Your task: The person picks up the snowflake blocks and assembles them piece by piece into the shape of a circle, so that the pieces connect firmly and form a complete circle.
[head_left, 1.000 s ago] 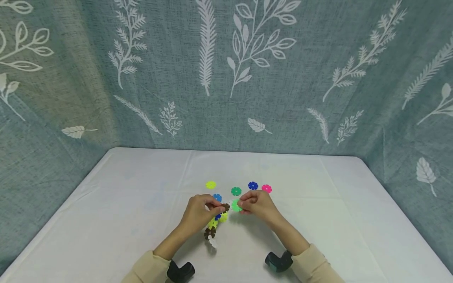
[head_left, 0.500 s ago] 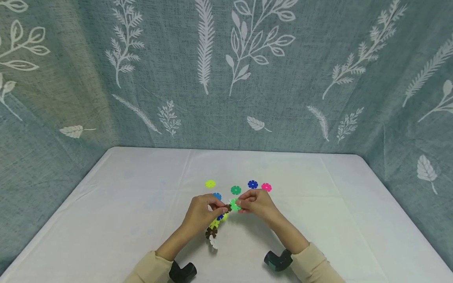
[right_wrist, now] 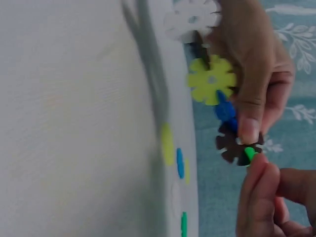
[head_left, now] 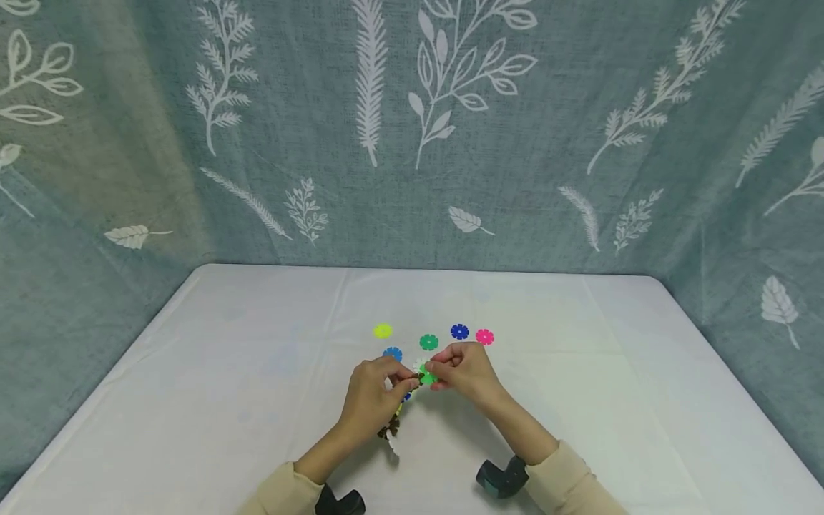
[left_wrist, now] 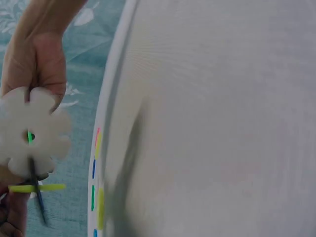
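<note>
My left hand [head_left: 375, 395] pinches the brown end disc [right_wrist: 228, 145] of a chain of slotted, flower-shaped plastic discs. Below that hand hang a blue disc [right_wrist: 225, 109], a yellow disc [right_wrist: 212, 79], another brown disc [head_left: 389, 429] and a white disc [left_wrist: 42, 123] at the tail. Between thumb and fingers my right hand [head_left: 473, 375] holds a light green disc [head_left: 428, 376]. The green disc meets the brown one at its edge; fingers partly cover the contact, so I cannot tell how deep the slots engage.
Loose discs lie beyond the hands on the white-covered table [head_left: 257, 343]: yellow [head_left: 383, 330], light blue [head_left: 393, 353], dark green [head_left: 428, 342], dark blue [head_left: 460, 331], pink [head_left: 485, 336] and white [head_left: 420, 365]. Black wrist devices [head_left: 502, 478] sit near both cuffs. A patterned curtain [head_left: 322, 129] surrounds the table.
The left hand has moved slightly right with the chain, which has turned more edge-on. The green disc in the right hand has shifted a little left, from apart to against the brown disc.
</note>
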{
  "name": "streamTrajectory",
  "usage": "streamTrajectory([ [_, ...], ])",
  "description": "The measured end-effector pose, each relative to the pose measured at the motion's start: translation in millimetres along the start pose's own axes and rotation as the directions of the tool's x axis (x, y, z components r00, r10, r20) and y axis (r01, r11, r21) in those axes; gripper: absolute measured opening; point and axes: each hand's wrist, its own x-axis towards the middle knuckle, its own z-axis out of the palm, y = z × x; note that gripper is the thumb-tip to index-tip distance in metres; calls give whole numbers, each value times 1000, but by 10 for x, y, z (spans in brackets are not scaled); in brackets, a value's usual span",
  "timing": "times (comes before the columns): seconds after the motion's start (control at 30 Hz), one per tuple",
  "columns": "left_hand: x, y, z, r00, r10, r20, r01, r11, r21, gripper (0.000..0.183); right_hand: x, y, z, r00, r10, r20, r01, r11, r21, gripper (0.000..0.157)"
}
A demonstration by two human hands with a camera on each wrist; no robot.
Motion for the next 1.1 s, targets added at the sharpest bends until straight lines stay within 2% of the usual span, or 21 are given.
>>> streamTrajectory([
  [0.13, 7, 17, -14, 999, -39, 29, 39, 999, -3, 8, 21, 22, -24, 1000, 12, 10, -12, 1000, -15, 15],
  [0.27, 33, 17, -74, 988, -72, 138, 75, 997, -11, 5, 43, 79, -46, 999, -4, 43, 6, 999, -40, 15],
  [0.37, 65, 12, -137, 972, -122, 203, 129, 991, -21, 5, 53, 121, -55, 995, -33, 96, 37, 999, -38, 16],
  [0.57, 180, -22, -227, 952, -220, 215, 233, 972, -40, 11, 74, 171, -67, 974, -109, 199, 114, 993, -12, 18],
  [0.63, 217, -42, -248, 934, -255, 250, 276, 960, -52, 12, 92, 186, -54, 967, -123, 222, 129, 992, -12, 18],
  [0.77, 255, -60, -283, 887, -298, 352, 346, 935, -80, 18, 115, 191, -10, 961, -130, 245, 135, 991, -4, 18],
  [0.9, 247, -67, -299, 851, -331, 409, 410, 904, -123, 21, 123, 175, 43, 957, -135, 256, 142, 990, -7, 18],
  [0.93, 243, -76, -301, 847, -333, 414, 418, 898, -134, 21, 125, 173, 56, 956, -139, 259, 147, 989, -11, 18],
  [1.0, 226, -100, -311, 852, -315, 418, 411, 897, -163, 23, 129, 169, 73, 952, -144, 269, 154, 988, -14, 19],
  [1.1, 200, -188, -329, 871, -254, 421, 367, 906, -212, 24, 136, 170, 85, 950, -142, 277, 153, 988, -21, 23],
])
